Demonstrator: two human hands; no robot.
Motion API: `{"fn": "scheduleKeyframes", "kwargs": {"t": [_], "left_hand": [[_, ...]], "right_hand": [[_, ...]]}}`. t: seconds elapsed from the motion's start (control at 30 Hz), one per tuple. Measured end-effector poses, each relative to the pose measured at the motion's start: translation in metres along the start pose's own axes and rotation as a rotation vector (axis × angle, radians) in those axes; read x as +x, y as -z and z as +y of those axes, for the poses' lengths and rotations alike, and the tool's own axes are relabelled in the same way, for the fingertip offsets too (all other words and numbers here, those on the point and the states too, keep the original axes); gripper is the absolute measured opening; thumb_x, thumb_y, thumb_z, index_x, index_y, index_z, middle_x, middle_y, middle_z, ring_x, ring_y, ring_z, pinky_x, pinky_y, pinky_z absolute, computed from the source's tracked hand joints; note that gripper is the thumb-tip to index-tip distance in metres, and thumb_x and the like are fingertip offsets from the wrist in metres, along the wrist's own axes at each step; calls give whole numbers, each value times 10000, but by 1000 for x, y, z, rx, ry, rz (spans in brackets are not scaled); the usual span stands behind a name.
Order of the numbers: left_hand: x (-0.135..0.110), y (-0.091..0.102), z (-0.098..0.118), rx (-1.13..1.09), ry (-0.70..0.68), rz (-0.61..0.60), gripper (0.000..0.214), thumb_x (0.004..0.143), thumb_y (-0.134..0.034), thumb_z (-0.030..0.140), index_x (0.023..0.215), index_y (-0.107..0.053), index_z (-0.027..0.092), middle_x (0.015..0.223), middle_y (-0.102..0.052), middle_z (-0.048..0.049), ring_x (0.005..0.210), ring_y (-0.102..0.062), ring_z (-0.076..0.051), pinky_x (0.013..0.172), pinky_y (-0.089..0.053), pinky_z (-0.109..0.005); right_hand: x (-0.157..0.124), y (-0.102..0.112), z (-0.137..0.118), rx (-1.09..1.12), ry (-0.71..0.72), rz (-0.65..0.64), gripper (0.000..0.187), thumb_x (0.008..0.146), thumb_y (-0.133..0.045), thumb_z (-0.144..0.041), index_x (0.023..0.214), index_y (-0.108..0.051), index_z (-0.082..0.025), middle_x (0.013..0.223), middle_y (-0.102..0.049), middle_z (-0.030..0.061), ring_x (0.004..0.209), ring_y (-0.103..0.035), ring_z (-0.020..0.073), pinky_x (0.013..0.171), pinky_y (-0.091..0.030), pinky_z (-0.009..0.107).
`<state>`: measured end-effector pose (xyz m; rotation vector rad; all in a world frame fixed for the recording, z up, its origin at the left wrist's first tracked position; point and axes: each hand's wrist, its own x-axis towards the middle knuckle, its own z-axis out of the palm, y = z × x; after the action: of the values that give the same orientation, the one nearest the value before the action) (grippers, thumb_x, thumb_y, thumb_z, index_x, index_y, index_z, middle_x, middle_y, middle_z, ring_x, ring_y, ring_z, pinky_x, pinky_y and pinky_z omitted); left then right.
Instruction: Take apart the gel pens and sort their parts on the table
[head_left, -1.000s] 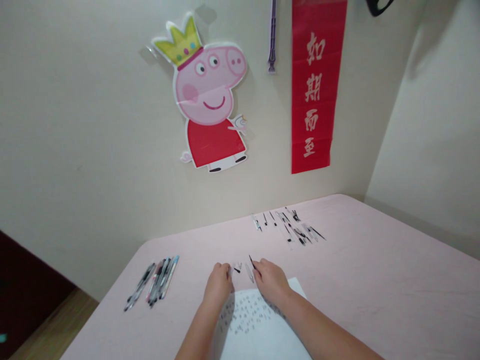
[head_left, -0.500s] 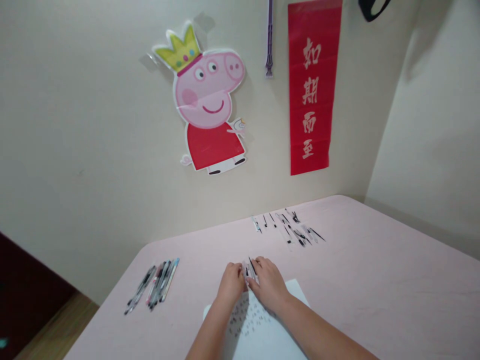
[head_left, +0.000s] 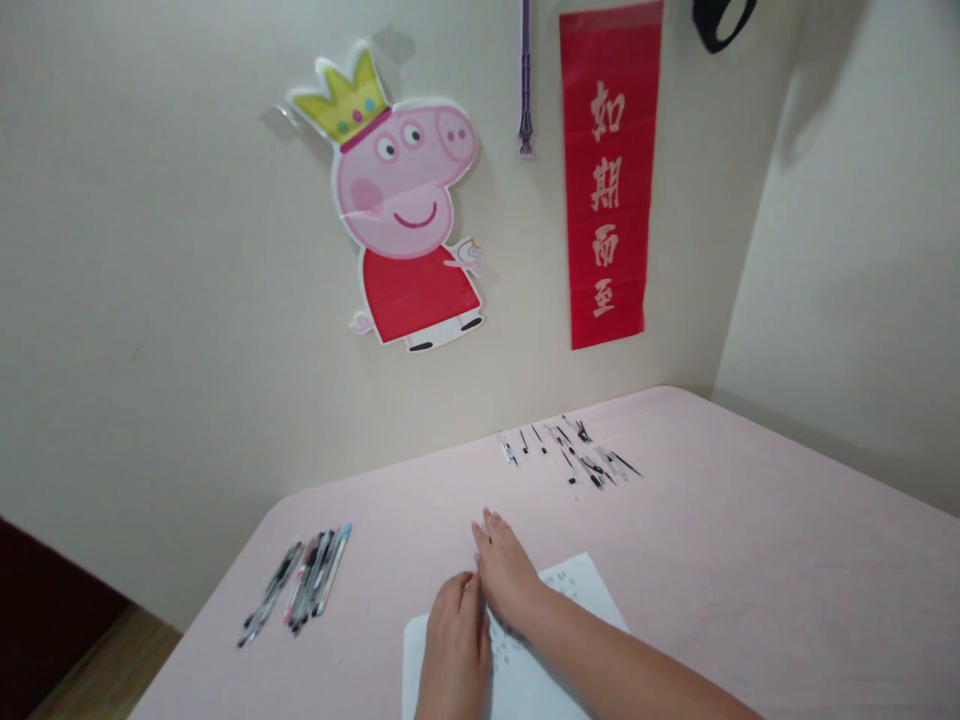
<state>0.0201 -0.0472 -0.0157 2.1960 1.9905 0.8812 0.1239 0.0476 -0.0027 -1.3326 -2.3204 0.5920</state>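
Observation:
My right hand (head_left: 504,572) lies on the pink table (head_left: 750,580) with its fingers stretched forward and close together, just past the top edge of a white sheet of paper (head_left: 581,588) with handwriting on it. My left hand (head_left: 453,640) rests on the sheet's left part, its fingers curled in against the side of my right hand. The small pen pieces that were between the hands are hidden under them.
A bundle of several pens (head_left: 298,582) lies near the table's left edge. A row of loose pen parts (head_left: 571,455) lies farther back by the wall. A cartoon pig cutout (head_left: 397,200) and a red banner (head_left: 607,170) hang on the wall.
My hands came together and drew back toward me onto the paper. The clear and black pen pieces seen between them earlier are now covered. The view shifted slightly right.

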Motion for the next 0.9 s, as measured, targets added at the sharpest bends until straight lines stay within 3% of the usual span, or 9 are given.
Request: {"fn": "scheduleKeyframes", "kwargs": {"t": [0.33, 0.67, 0.9], "left_hand": [[0, -2, -4, -6, 59, -90, 420, 845, -366, 208, 1200, -575, 123, 1206, -573, -151, 1148, -523, -250, 1019, -419, -439], [0, -3, -8, -42, 88, -88, 428, 842, -382, 238, 1202, -591, 138, 1231, -570, -146, 1170, -511, -256, 1027, -410, -438], [2, -1, -8, -32, 116, -144, 443, 822, -406, 232, 1217, -590, 150, 1257, -566, -130, 1197, -496, -251, 1061, -379, -418]], "right_hand": [[13, -5, 27, -82, -28, -1, 548, 847, -251, 17, 1374, -402, -6, 1486, -295, 159, 1389, -248, 204, 1153, -203, 328], [40, 32, 89, -146, -113, 92, 530, 861, -261, -16, 1367, -417, -11, 1473, -316, 161, 1378, -282, 203, 1145, -219, 345], [50, 50, 114, -187, -105, 97, 535, 843, -280, -19, 1357, -424, 14, 1465, -316, 185, 1368, -306, 231, 1137, -234, 359]]}}
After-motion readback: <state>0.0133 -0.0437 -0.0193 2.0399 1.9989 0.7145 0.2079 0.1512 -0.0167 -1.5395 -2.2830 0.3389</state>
